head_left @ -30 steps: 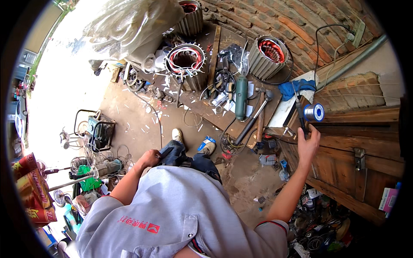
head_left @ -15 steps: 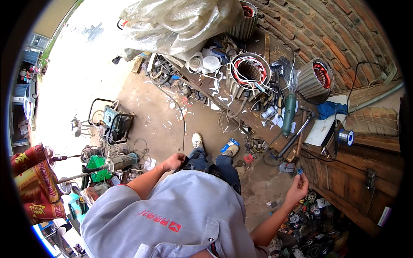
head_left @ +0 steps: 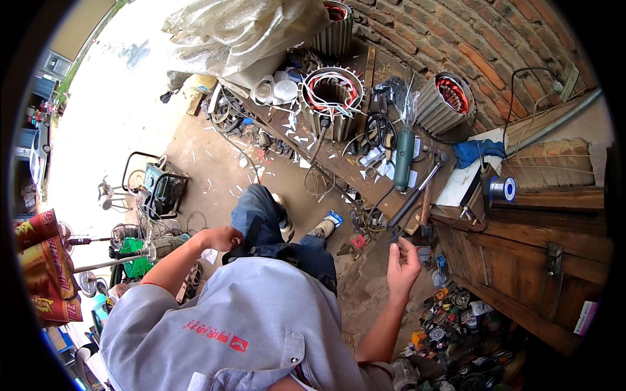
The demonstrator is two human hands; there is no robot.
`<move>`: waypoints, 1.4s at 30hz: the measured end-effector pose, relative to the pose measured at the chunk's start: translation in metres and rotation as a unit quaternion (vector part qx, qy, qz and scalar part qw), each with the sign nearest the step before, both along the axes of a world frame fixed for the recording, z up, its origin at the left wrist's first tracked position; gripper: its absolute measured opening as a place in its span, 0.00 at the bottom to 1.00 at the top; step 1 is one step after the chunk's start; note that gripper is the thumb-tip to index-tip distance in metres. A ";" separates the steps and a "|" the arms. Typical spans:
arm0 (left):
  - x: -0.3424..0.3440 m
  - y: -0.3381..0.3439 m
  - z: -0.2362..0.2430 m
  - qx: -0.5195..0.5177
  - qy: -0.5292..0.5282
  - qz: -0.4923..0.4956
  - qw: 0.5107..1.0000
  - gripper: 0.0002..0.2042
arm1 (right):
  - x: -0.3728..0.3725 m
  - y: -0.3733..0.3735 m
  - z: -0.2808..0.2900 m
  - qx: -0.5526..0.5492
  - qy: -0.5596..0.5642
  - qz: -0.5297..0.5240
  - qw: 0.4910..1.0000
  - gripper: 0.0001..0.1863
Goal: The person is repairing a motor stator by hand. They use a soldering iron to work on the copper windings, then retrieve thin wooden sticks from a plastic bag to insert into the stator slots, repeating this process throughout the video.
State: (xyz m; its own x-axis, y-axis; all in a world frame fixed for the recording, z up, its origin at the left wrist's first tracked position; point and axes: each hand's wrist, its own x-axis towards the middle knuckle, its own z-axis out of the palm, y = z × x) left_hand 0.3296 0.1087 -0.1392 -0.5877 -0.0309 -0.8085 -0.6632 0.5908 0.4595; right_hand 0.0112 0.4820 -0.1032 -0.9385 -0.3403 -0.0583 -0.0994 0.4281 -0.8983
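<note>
My left hand (head_left: 223,238) is closed beside my left hip, against a dark strap (head_left: 250,234) over my jeans; whatever its fingers may hold is hidden. My right hand (head_left: 404,264) is raised to the right of my waist. Its thumb and forefinger are bent and apart, with nothing visible between them. Beyond it, near the wooden cabinet (head_left: 521,260), is a clear container with a blue top (head_left: 440,266). On the workbench ahead sits a finned motor stator (head_left: 313,116) with red windings and white leads. A green power tool (head_left: 403,159) lies nearer, beside a hammer (head_left: 425,208).
Another stator (head_left: 430,120) rests by the brick wall (head_left: 521,65). A wire spool (head_left: 503,189) stands on the right. Plastic sheeting (head_left: 235,39) covers things at the back. A framed machine (head_left: 163,186) sits left on the floor, and piled parts (head_left: 456,326) lie at lower right.
My right hand has moved left, away from the small blue thing at its fingertips. My left knee has come forward in a step. The bench has shifted left in view.
</note>
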 end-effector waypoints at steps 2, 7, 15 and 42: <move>-0.040 0.014 0.065 -0.168 -0.089 -0.025 0.981 0.16 | -0.011 -0.009 0.005 0.005 0.020 0.041 0.999 0.12; -0.076 0.017 0.133 -0.165 0.202 0.141 0.955 0.11 | -0.050 -0.046 -0.008 0.012 0.018 0.113 0.993 0.12; -0.110 0.033 0.173 -0.125 0.282 0.223 0.925 0.10 | -0.138 -0.176 -0.012 0.139 0.142 0.173 0.965 0.13; -0.364 -0.128 0.132 0.235 0.444 0.244 0.830 0.10 | -0.240 -0.308 -0.042 0.473 0.010 0.260 0.842 0.18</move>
State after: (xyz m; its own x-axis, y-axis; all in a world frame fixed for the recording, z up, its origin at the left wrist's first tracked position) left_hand -0.0343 -0.0188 -0.0069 -0.9682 -0.2440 -0.0547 -0.0482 -0.0323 0.9983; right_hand -0.2284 0.1736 -0.1454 -0.6812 -0.5160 -0.5193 -0.5053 0.8447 -0.1765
